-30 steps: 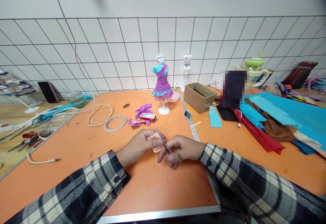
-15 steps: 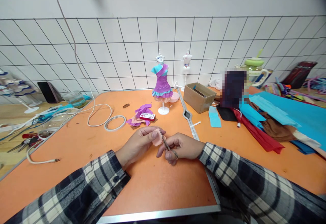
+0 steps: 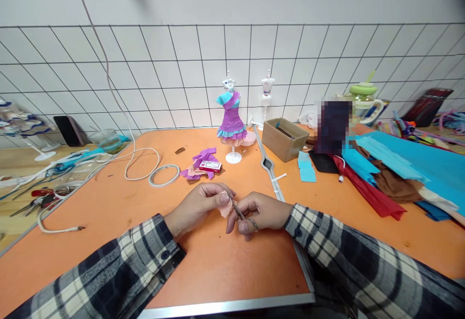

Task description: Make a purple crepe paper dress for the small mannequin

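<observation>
Between thumb and fingers my left hand point(image 3: 199, 206) pinches a small piece of pale pink crepe paper point(image 3: 225, 207). My right hand point(image 3: 261, 212) grips a small pair of metal scissors point(image 3: 240, 214), its fingers around the handle loops. The blades point up and left and lie against the paper's right edge, close to my left fingertips. Behind my hands stands a small dress form point(image 3: 232, 118) in a purple and blue ruffled paper dress. Purple and pink paper scraps point(image 3: 203, 158) lie in front of it, with a small red and white box point(image 3: 210, 166) on top.
A roll of tape point(image 3: 164, 175) and a white cable point(image 3: 147, 150) lie to the left. Toward the right are a cardboard box point(image 3: 285, 140), blue paper pieces point(image 3: 307, 166), and coloured paper sheets point(image 3: 395, 178). A second, bare dress form point(image 3: 267, 91) stands by the wall.
My right hand and the scissors have shifted slightly right and down. The pink paper has turned in my left hand and looks smaller and more crumpled.
</observation>
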The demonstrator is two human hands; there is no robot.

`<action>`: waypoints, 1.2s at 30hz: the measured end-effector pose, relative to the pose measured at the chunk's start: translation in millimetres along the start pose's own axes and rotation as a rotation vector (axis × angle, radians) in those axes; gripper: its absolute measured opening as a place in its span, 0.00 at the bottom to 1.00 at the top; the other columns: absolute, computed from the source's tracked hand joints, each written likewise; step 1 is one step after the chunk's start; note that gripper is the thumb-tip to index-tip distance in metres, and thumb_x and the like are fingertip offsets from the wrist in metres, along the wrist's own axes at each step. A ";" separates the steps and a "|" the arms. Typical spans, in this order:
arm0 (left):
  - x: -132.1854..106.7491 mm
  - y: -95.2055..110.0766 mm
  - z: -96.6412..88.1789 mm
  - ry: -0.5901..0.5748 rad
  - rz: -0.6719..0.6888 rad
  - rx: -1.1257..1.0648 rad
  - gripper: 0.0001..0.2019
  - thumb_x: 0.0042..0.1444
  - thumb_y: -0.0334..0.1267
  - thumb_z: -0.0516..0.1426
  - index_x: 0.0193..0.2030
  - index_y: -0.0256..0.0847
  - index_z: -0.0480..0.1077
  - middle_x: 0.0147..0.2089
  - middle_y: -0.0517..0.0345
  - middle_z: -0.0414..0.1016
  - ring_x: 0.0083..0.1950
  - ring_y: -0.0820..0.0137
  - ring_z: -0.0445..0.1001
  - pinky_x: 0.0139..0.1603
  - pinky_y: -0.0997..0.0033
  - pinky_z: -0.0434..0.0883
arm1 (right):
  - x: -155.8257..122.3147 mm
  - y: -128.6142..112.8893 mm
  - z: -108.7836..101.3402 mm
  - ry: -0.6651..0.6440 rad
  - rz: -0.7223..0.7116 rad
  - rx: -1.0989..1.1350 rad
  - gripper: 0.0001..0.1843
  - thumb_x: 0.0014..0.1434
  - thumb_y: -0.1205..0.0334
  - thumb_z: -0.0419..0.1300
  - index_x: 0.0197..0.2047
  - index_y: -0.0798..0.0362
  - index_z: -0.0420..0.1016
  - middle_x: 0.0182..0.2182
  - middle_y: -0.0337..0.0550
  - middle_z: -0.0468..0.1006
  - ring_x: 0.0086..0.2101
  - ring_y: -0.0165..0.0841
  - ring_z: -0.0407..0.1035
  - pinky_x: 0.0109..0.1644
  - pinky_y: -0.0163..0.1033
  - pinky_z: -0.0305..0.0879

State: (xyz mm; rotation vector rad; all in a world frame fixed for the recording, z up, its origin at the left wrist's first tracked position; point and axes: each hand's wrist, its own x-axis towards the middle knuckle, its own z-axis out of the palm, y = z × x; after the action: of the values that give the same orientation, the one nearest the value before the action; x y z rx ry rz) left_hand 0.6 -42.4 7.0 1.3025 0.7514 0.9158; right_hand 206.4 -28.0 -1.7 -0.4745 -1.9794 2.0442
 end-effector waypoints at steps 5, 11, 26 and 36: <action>-0.1 0.3 -2.5 -0.021 -0.008 0.091 0.15 0.48 0.49 0.68 0.24 0.37 0.77 0.32 0.54 0.74 0.42 0.64 0.72 0.51 0.64 0.67 | -0.1 -0.4 0.9 -0.016 -0.018 -0.015 0.30 0.50 0.40 0.67 0.43 0.60 0.80 0.26 0.37 0.73 0.27 0.25 0.69 0.34 0.32 0.68; -2.0 -1.1 -0.8 -0.010 -0.045 -0.026 0.14 0.47 0.47 0.69 0.28 0.36 0.78 0.34 0.54 0.75 0.39 0.66 0.73 0.42 0.67 0.69 | 1.0 -0.8 1.2 -0.020 -0.003 0.027 0.31 0.49 0.39 0.68 0.42 0.60 0.79 0.27 0.37 0.72 0.27 0.25 0.69 0.35 0.32 0.69; -1.2 -1.9 3.2 0.026 -0.026 -0.046 0.10 0.51 0.44 0.67 0.31 0.39 0.80 0.30 0.53 0.76 0.50 0.60 0.73 0.57 0.62 0.66 | 1.6 2.4 1.9 -0.011 0.010 0.076 0.34 0.46 0.37 0.68 0.47 0.57 0.79 0.31 0.39 0.70 0.31 0.27 0.68 0.31 0.32 0.73; -1.4 -0.4 -0.6 -0.012 0.005 0.070 0.15 0.47 0.50 0.68 0.24 0.39 0.79 0.32 0.51 0.77 0.50 0.57 0.72 0.57 0.59 0.66 | -0.8 2.2 1.4 -0.012 0.008 0.077 0.31 0.48 0.40 0.68 0.45 0.58 0.80 0.30 0.39 0.68 0.29 0.26 0.66 0.30 0.32 0.74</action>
State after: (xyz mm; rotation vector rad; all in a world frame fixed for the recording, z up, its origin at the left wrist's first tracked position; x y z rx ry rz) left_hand -0.4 -43.4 6.4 1.3705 0.7772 0.8919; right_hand 206.7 -29.7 -3.8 -0.4560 -1.9008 2.1240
